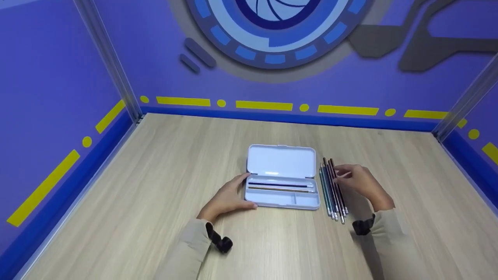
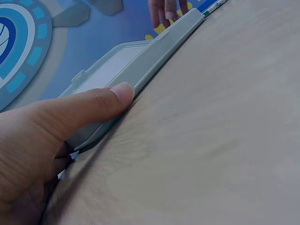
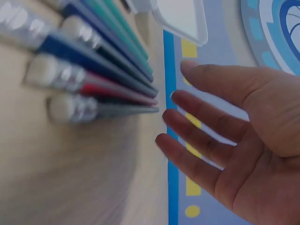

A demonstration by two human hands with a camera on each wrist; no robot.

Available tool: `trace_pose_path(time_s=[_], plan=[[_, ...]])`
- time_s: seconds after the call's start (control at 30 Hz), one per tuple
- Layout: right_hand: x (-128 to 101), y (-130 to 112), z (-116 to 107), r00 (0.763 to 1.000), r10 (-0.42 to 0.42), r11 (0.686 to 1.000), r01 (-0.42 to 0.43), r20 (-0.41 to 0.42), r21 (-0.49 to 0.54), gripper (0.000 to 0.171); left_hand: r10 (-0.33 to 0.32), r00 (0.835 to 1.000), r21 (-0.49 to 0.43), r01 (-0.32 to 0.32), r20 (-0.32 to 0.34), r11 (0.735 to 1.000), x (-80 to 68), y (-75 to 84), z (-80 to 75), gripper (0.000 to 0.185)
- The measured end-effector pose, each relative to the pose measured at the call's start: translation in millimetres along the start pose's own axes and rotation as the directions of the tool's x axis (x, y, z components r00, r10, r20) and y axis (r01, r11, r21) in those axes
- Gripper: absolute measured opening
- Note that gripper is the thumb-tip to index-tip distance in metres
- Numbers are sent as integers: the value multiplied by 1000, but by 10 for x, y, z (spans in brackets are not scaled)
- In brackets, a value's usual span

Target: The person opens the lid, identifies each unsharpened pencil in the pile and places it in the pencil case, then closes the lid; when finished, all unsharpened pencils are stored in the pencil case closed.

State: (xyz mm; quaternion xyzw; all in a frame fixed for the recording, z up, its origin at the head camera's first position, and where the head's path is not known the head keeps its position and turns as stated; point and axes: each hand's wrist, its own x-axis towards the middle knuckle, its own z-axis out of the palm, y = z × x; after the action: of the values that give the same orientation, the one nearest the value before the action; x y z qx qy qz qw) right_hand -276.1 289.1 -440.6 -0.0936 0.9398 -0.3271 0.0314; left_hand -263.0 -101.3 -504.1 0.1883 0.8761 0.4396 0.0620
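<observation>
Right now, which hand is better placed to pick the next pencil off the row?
Right hand: it hovers open at the pencils beside the case. The left hand is across the case, its thumb braced on the near edge.

even, soft overhead light; faint glare streak inside the white case [image 1: 281,171]. head view sharp, walls bowed at edges. right wrist view blurs the pencils [image 3: 89,61].

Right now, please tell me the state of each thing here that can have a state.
White plastic pencil case: open, lid laid back flat, two pencils inside the tray.
Row of loose coloured pencils: lying side by side on the wooden table, right of the case.
Left hand: fingers straight, resting against the case's left end.
Right hand: fingers relaxed, at the loose pencils, no pencil gripped.
</observation>
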Motion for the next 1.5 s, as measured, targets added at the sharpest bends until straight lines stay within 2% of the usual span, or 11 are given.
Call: trace_pose_path(time_s=[0.2, 0.37, 0.8, 1.2, 1.33, 1.5], plan=[[-49, 101, -17, 993, 83, 996, -82, 79, -21, 53, -6, 1000, 7, 6, 1, 1000, -18, -6, 2, 103], [-67, 143, -5, 985, 122, 993, -120, 122, -19, 57, -7, 1000, 0, 7, 6, 1000, -24, -23, 5, 102], [-41, 179, -3, 975, 173, 985, -173, 142, -11, 48, 1, 1000, 0, -1, 3, 1000, -9, -17, -5, 103], [-24, 151, 6, 959, 247, 966, -254, 140, 38, 53, 4, 1000, -1, -4, 3, 1000, -3, 3, -2, 103], [-33, 136, -8, 960, 240, 967, -250, 143, 56, 53, -4, 1000, -6, 4, 6, 1000, 2, 9, -5, 103], [-56, 137, -16, 970, 191, 977, -203, 149, 67, 54, -6, 1000, -6, 6, 10, 1000, 5, 11, -6, 102]])
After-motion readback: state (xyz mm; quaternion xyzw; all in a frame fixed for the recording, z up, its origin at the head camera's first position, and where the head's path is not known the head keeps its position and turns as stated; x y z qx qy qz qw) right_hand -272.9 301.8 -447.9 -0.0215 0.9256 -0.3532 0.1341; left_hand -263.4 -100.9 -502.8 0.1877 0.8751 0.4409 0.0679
